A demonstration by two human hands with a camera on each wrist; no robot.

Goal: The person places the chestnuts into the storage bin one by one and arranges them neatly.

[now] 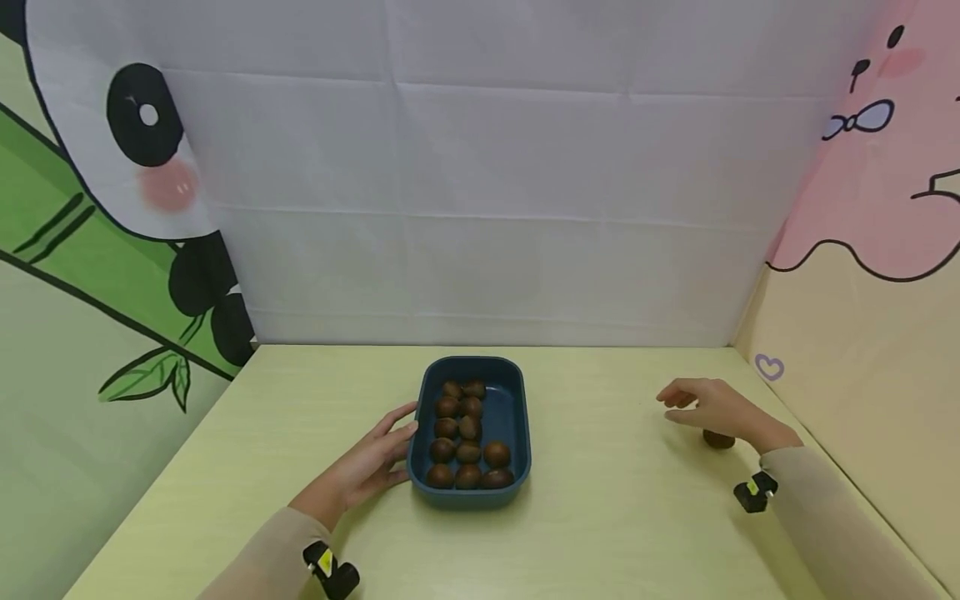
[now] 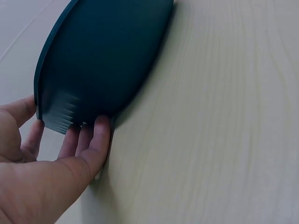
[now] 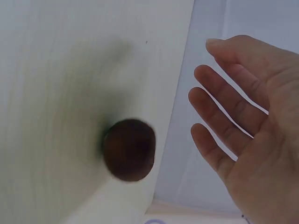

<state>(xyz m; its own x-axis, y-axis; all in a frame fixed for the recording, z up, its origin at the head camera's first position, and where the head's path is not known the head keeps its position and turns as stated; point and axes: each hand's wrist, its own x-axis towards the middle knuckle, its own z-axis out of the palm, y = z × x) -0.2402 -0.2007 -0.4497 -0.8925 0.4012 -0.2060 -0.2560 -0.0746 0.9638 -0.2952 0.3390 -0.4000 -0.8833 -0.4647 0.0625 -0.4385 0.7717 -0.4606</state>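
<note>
A dark blue tray [image 1: 510, 425] holds several brown chestnuts [image 1: 468, 428] in rows; its upper right part shows bare bottom. My left hand [image 1: 371, 462] rests its fingertips against the tray's left wall, fingers spread. In the left wrist view, the fingers [image 2: 100, 140] touch the outside of the tray [image 2: 103, 56]. At the right, my right hand [image 1: 716, 408] hovers over the table with loosely bent fingers, holding nothing. A single chestnut [image 1: 718, 439] lies below it, partly hidden by the hand; the right wrist view shows this chestnut [image 3: 129, 150] apart from the fingers.
The pale yellow table [image 1: 600, 533] meets a white cloth backdrop [image 1: 495, 167] at the back. Printed cartoon panels stand at both sides, a green one [image 1: 75, 333] at the left and a pink and cream one [image 1: 862, 333] close to my right arm.
</note>
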